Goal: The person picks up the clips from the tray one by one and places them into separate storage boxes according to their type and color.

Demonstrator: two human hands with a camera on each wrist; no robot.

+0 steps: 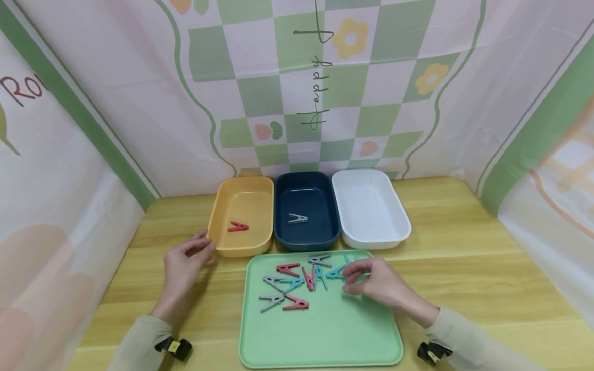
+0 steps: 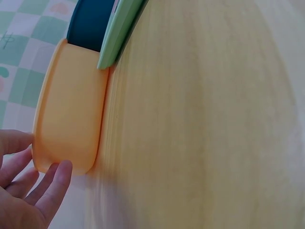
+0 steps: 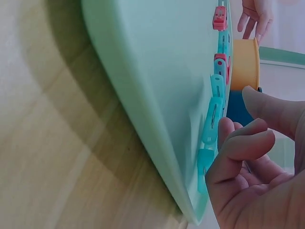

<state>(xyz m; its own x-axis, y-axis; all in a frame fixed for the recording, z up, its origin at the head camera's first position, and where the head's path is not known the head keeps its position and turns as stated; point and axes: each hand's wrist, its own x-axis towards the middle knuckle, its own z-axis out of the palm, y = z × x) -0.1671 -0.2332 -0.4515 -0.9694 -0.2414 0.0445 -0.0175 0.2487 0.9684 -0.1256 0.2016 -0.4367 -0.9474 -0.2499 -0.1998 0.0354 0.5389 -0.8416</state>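
Observation:
My left hand (image 1: pixel 187 260) rests its fingertips against the near left corner of the yellow bin (image 1: pixel 214 226), fingers loosely bent. A red clothespin (image 1: pixel 238 226) lies in that bin. In the navy bin (image 1: pixel 306 244) beside it lies a grey clothespin (image 1: pixel 298 218). Over the right part of the green tray (image 1: pixel 325 345), my right hand (image 1: pixel 378 282) hovers with bent fingers, thumb apart and nothing visible between them. Closest to it are a blue clothespin (image 1: pixel 336 272) and another partly hidden one (image 3: pixel 206 164). Several red, grey and blue clothespins lie to its left on the tray.
A white bin (image 1: pixel 371 206) stands right of the navy one, the three bins side by side at the back of the wooden table (image 1: pixel 464 288). Behind them hangs a checkered cloth (image 1: pixel 311 93). Each wrist carries a black strapped device.

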